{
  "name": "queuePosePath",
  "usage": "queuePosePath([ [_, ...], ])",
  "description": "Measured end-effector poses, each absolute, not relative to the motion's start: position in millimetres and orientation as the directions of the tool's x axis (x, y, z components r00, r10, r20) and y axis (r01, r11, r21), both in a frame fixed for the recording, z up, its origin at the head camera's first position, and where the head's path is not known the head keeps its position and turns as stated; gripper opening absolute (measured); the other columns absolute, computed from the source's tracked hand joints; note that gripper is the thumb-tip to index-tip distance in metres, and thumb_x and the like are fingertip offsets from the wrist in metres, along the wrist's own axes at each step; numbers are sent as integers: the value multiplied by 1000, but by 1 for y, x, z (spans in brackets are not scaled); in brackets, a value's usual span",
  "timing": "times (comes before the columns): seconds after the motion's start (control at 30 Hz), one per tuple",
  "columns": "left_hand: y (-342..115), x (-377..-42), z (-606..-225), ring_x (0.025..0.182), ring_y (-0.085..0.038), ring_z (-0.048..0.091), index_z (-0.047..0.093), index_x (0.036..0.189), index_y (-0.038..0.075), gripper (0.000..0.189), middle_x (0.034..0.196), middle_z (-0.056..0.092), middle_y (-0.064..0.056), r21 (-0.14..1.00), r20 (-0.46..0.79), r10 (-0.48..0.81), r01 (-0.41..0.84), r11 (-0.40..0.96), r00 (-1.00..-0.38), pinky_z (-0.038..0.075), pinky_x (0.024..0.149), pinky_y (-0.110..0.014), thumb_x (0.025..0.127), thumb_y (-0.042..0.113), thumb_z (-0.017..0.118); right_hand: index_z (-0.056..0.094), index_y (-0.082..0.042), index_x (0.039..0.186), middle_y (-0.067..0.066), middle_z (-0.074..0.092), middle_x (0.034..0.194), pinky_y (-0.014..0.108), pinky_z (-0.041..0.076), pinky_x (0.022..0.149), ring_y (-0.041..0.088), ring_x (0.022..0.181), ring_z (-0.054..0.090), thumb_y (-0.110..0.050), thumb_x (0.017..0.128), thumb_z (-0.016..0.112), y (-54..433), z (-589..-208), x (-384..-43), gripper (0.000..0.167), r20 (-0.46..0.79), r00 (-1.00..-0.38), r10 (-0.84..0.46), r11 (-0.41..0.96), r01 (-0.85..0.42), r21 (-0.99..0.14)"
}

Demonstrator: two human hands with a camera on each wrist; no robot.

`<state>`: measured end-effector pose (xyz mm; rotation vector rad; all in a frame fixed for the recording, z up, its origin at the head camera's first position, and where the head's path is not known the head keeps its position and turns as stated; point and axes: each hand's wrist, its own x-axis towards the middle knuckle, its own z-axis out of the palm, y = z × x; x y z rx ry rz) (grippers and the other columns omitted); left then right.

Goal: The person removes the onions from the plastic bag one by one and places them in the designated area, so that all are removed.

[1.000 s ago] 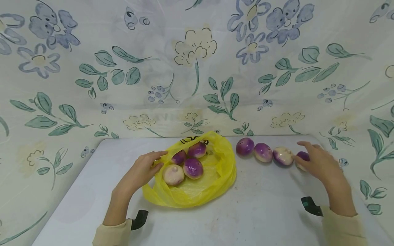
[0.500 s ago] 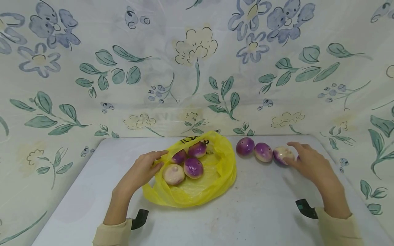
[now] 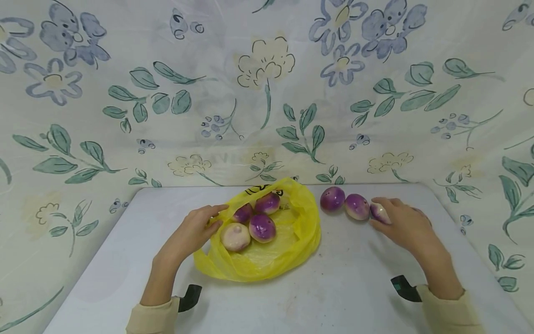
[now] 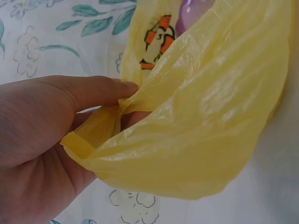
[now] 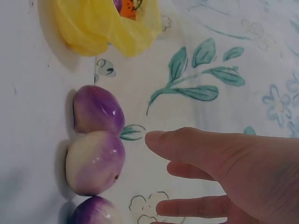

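Observation:
My left hand (image 3: 193, 232) pinches the rim of a yellow plastic bag (image 3: 288, 260); the left wrist view shows the thumb pressed on the bunched plastic (image 4: 187, 135). Several purple-and-white turnips (image 3: 263, 228) lie inside the bag. My right hand (image 3: 406, 225) is over the right end of a row of turnips, its thumb and fingers spread around a purple-and-white turnip (image 3: 378, 213). In the right wrist view the right hand (image 5: 219, 172) has its fingers extended, apart from the turnips. To its left sit two more turnips, a middle one (image 3: 357, 207) and a purple one (image 3: 332, 199). The row's last turnip is largely hidden by the hand.
The white table (image 3: 333, 287) carries the bag left of centre and the turnip row along its back right. A flower-patterned cloth (image 3: 267, 116) hangs right behind the table's back edge. Small dark specks mark the table's surface.
My right hand has moved left from the row's last turnip to the white-and-purple one beside it. The left hand, the bag and its turnips have stayed put.

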<state>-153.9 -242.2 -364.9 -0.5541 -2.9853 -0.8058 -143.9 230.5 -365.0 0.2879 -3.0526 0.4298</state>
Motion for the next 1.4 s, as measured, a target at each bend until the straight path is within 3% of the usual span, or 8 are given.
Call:
queuePosePath([
  [0.43, -243, -154, -366, 96, -21, 64, 57, 136, 4, 41, 126, 65, -17, 486, 89, 339, 337, 806, -937, 59, 84, -39, 95, 5, 61, 51, -5, 138, 29, 52, 138, 65, 48, 92, 50, 120, 54, -35, 89, 70, 209, -371, -140, 61, 55, -977, -207, 947, -215, -241],
  [0.63, -243, -154, -365, 97, -22, 65, 57, 135, 3, 41, 127, 65, -17, 483, 94, 337, 339, 807, -937, 59, 85, -39, 95, 5, 61, 51, -11, 141, 27, 51, 139, 74, 38, 96, 48, 123, 53, -41, 89, 70, 197, -371, -138, 62, 17, -983, -185, 957, -185, -223],
  [0.87, -243, -154, -365, 98, -23, 65, 57, 135, 3, 41, 129, 64, -18, 477, 99, 339, 344, 809, -936, 59, 86, -40, 95, 5, 61, 51, -12, 140, 31, 52, 137, 63, 53, 84, 47, 114, 60, -39, 87, 72, 190, -377, -137, 63, 57, -969, -239, 942, -246, -228],
  [1.4, -243, -154, -364, 90, -18, 62, 57, 135, 3, 41, 125, 66, -17, 473, 102, 346, 351, 808, -933, 59, 81, -36, 95, 5, 61, 56, -10, 135, 23, 59, 131, 55, 57, 82, 41, 107, 64, -37, 87, 73, 184, -385, -137, 58, 129, -939, -320, 919, -341, -200],
])
